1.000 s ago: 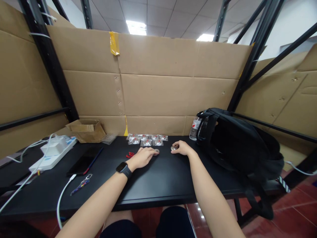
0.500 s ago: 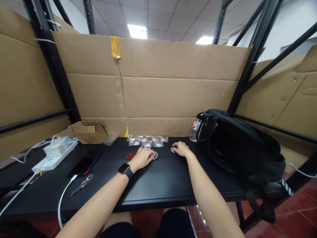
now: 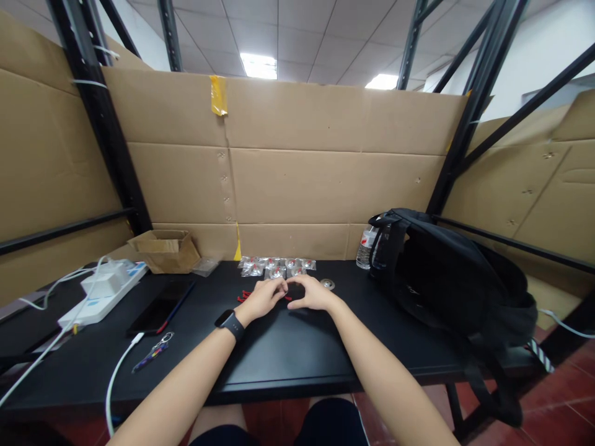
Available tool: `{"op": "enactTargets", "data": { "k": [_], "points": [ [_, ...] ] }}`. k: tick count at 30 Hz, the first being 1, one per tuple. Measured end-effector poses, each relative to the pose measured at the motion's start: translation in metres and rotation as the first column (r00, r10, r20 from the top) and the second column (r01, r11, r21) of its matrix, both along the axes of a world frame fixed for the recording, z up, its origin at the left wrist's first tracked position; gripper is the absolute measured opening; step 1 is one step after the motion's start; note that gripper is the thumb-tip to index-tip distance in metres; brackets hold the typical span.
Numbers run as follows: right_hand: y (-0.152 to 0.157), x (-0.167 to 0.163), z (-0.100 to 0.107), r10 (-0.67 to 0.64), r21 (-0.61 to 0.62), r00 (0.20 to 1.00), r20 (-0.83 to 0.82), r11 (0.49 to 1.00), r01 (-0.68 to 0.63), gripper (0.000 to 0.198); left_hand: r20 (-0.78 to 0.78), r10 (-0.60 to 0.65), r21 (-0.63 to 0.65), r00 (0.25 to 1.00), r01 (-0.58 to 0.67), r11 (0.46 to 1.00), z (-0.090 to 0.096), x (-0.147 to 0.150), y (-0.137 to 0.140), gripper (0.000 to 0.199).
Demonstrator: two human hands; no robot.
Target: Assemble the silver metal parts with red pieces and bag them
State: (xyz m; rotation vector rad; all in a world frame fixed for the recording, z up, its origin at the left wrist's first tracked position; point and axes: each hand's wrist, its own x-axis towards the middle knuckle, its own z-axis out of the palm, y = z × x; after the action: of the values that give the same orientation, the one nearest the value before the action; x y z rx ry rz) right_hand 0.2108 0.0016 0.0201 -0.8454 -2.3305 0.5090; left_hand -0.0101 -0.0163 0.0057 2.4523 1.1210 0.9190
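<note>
My left hand (image 3: 266, 298), with a dark watch on the wrist, rests over the middle of the black table. Its fingers are curled together, and what they hold is hidden. Facing it, my right hand (image 3: 313, 293) curves with thumb and fingers apart, its fingertips close to the left ones. Between the hands a small speck of red shows, too small to name. Just beyond my right hand lies a small round clear-and-metallic disc (image 3: 328, 284). Red cord-like pieces (image 3: 243, 297) lie left of my left hand. Behind both hands are several clear plastic packets (image 3: 276, 272) with red bits inside.
A black backpack (image 3: 446, 285) and a water bottle (image 3: 365, 248) stand on the right. To the left are an open cardboard box (image 3: 170, 251), a white power strip (image 3: 105, 297), a phone (image 3: 160, 306) and a keychain (image 3: 153, 353). Cardboard walls (image 3: 297, 186) enclose the table.
My right hand has left the disc on the right and moved left to meet my left hand. The round disc by my left fingertips no longer shows.
</note>
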Motion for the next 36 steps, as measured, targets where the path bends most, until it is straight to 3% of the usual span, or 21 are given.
{"op": "enactTargets", "data": {
  "k": [2,5,9,14,18,20,25,32,36],
  "points": [
    [-0.006,-0.011,0.002,0.024,0.004,0.997,-0.067,1.0,-0.023,0.067,0.164,-0.01,-0.052,0.986,0.019,0.998,-0.003,0.001,0.005,0.007],
    [-0.014,-0.022,0.005,-0.05,0.012,0.989,-0.136,0.999,0.052,0.064,0.372,0.005,-0.161,0.928,0.06,0.985,-0.008,0.005,0.013,0.009],
    [-0.017,-0.029,0.006,-0.112,-0.004,0.972,-0.206,0.994,0.113,0.048,0.458,0.012,-0.19,0.889,0.085,0.978,-0.008,0.009,0.018,0.01],
    [-0.008,-0.016,0.007,-0.163,-0.068,0.965,-0.206,0.986,0.152,0.042,0.303,0.133,-0.026,0.944,-0.131,0.991,0.005,-0.009,0.015,0.009],
    [0.008,0.015,0.01,-0.291,0.028,0.95,-0.114,0.955,0.296,0.043,0.133,0.251,0.064,0.959,-0.261,0.963,0.018,-0.04,0.013,0.012],
    [0.016,0.035,0.012,-0.361,0.079,0.932,-0.027,0.929,0.362,0.037,0.042,0.28,0.049,0.959,-0.282,0.958,0.021,-0.058,0.014,0.013],
    [0.029,0.073,0.01,-0.516,0.001,0.837,0.183,0.851,0.524,0.037,-0.105,0.323,-0.028,0.941,-0.328,0.944,0.022,-0.088,0.019,0.016],
    [0.038,0.09,0.0,-0.474,-0.104,0.832,0.289,0.848,0.52,0.033,-0.277,0.383,-0.06,0.881,-0.413,0.909,0.027,-0.095,0.015,0.019],
    [0.035,0.082,0.0,-0.516,-0.012,0.793,0.324,0.835,0.549,0.048,-0.318,0.384,-0.064,0.867,-0.424,0.903,0.027,-0.094,0.013,0.02]
  ]
}}
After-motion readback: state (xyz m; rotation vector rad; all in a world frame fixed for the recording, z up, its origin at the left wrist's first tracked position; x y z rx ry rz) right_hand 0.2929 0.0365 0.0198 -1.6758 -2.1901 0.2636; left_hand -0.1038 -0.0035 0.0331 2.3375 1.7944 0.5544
